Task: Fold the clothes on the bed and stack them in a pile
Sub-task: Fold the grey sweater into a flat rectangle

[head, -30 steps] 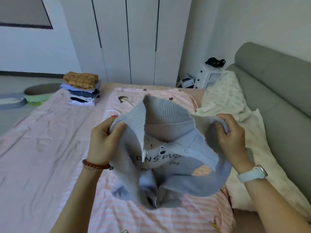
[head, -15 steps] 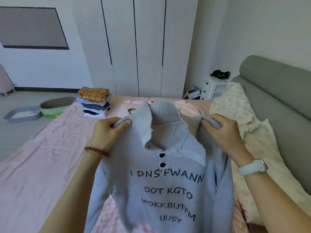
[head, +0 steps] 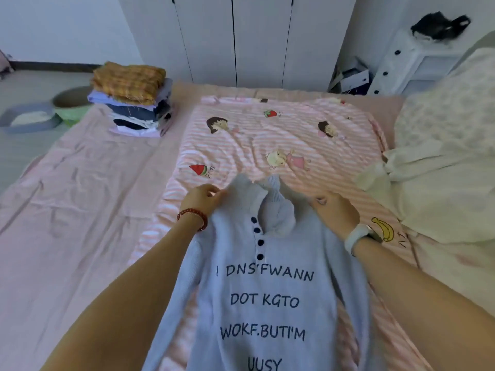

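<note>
Both hands pinch sweater (head: 267,303) shoulders (pile (head: 131,100) far-left); flat on bed (head: 67,210).

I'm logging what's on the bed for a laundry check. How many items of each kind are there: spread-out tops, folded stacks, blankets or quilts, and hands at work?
Pale blue knitted sweater with dark lettering: 1
Stack of folded clothes topped by mustard plaid cloth: 1
Pink striped cartoon-print blanket: 1
Cream floral quilt: 1
Hands gripping the sweater's shoulders: 2, left hand, right hand
Total: 6

red bead bracelet (head: 193,217), white watch (head: 358,237)
</note>
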Tool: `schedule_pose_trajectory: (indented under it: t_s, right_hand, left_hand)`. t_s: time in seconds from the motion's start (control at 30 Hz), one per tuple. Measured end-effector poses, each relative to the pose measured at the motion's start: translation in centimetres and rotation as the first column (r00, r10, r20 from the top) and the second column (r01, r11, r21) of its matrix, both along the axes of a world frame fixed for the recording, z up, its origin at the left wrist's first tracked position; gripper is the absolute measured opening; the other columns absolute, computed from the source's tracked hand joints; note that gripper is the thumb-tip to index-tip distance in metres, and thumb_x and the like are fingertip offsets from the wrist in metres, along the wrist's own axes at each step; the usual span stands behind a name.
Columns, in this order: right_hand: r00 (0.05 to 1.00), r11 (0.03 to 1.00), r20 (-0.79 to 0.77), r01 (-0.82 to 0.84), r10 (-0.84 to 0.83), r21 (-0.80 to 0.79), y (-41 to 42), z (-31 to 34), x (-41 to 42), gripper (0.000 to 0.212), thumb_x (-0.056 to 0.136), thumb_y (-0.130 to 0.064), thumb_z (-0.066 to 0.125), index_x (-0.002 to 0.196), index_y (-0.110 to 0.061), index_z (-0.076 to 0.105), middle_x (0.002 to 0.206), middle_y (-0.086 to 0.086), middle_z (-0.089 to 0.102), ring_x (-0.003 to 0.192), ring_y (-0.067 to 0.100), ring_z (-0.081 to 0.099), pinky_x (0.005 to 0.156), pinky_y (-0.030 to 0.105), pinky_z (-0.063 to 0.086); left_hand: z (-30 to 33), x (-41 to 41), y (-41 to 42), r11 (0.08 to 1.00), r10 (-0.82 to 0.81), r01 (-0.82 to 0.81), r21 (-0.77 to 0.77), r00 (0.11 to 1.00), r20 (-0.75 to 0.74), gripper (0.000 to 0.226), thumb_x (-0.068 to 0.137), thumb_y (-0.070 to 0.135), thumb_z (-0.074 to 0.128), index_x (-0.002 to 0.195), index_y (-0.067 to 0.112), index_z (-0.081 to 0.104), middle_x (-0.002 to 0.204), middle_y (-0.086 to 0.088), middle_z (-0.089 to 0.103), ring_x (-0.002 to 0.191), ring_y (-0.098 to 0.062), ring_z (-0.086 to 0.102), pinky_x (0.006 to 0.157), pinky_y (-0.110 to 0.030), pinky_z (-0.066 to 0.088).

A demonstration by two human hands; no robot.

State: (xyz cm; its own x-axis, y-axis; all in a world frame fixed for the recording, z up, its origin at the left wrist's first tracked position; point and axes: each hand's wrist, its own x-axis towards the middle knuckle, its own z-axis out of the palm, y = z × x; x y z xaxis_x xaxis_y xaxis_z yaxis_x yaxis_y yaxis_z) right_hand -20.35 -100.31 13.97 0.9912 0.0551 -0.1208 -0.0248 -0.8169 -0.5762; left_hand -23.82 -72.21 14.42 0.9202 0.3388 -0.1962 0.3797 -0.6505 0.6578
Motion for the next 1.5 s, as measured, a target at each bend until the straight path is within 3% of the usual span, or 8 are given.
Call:
schedule_pose_trajectory:
  t_s: [0.1,0.23,0.37,0.57,0.8,1.13,1.3,1.5]
  right_hand:
    - [0.998,0.993,-0.057,-0.038,0.031,-0.112,2.1,-5.2,3.2,0.039,0.094,-0.029,0.047,0.131,-0.016,0.048,0.129,0.011,0.048,0.119,0.032,0.045,0.094,0.045,0.042]
    - [0.969,0.966,-0.040,-0.245,0.243,-0.086,3.7,-12.2,0.3,0.032,0.097,-0.014,0.036,0.124,-0.005,0.049,0.120,0.012,0.049,0.110,0.030,0.048,0.077,0.033,0.041]
    - [0.894,0.860,-0.117,-0.449,0.433,-0.241,5.4,-17.7,-1.9,0.048,0.100,-0.024,0.028,0.147,-0.015,0.023,0.155,0.006,0.018,0.141,0.024,0.017,0.113,0.045,0.020]
    - [0.836,0.709,-0.255,-0.548,0.486,-0.445,6.6,-20.8,-1.6,0.051,0.100,-0.041,0.012,0.148,-0.031,-0.001,0.158,0.000,-0.007,0.144,0.020,-0.011,0.111,0.055,-0.009]
    - [1.000,1.000,-0.009,0.012,-0.012,-0.017,3.8,-17.4,-10.7,0.041,0.092,-0.003,0.048,0.133,-0.001,0.046,0.141,0.019,0.041,0.135,0.033,0.032,0.113,0.050,0.023]
    - [0.982,0.962,-0.092,-0.181,0.165,-0.205,4.1,-15.8,-31.0,0.047,0.077,-0.012,0.051,0.124,-0.008,0.059,0.138,0.017,0.047,0.132,0.030,0.035,0.104,0.064,0.024]
    - [0.954,0.913,-0.244,-0.250,0.175,-0.323,5.3,-15.4,-33.0,0.054,0.078,-0.016,0.053,0.131,-0.009,0.052,0.144,0.019,0.038,0.135,0.037,0.031,0.105,0.065,0.016]
    - [0.909,0.861,-0.365,-0.342,0.202,-0.376,4.7,-15.9,-34.0,0.060,0.092,-0.025,0.044,0.147,-0.024,0.022,0.157,0.010,0.006,0.145,0.025,-0.002,0.109,0.061,-0.005]
  left_hand:
    - [-6.2,3.2,-0.9,0.986,0.035,-0.025,0.167,0.998,-0.060,0.049,0.091,0.040,0.050,0.137,0.022,0.041,0.138,-0.011,0.043,0.126,-0.032,0.038,0.104,-0.045,0.032]
    - [-13.8,0.6,-2.9,0.919,-0.146,0.173,0.354,0.984,-0.102,0.050,0.095,0.036,0.041,0.143,0.024,0.030,0.151,-0.005,0.028,0.139,-0.026,0.020,0.112,-0.052,0.013]
    - [-19.1,-2.5,-4.0,0.787,-0.347,0.419,0.454,0.908,-0.235,0.054,0.096,0.046,0.029,0.147,0.032,0.017,0.157,0.002,0.008,0.144,-0.024,-0.004,0.109,-0.057,-0.010]
    - [-22.2,-2.2,-3.3,0.730,-0.356,0.550,0.406,0.813,-0.460,0.060,0.091,0.060,0.016,0.146,0.040,-0.001,0.157,0.005,-0.009,0.143,-0.026,-0.015,0.109,-0.056,-0.012]
    - [-17.1,-10.9,-3.7,0.968,-0.115,0.090,0.234,0.989,0.097,0.032,0.084,0.008,0.058,0.115,0.001,0.061,0.128,-0.026,0.050,0.118,-0.044,0.046,0.098,-0.056,0.035]
    - [-17.7,-30.4,-4.1,0.980,0.197,-0.177,0.087,0.891,-0.408,0.054,0.072,0.022,0.078,0.115,-0.003,0.057,0.117,-0.024,0.050,0.110,-0.041,0.046,0.087,-0.050,0.044]
    - [-17.5,-30.4,-3.7,0.963,0.253,-0.269,0.009,0.895,-0.368,0.016,0.088,0.016,0.060,0.086,0.000,0.060,0.091,-0.019,0.058,0.085,-0.035,0.054,0.063,-0.030,0.031]
    - [-16.2,-33.4,-1.5,0.842,0.443,-0.496,-0.213,0.860,-0.254,0.023,0.098,0.014,0.040,0.076,0.009,0.042,0.059,0.003,0.043,0.055,-0.010,0.040,0.046,-0.016,0.029]
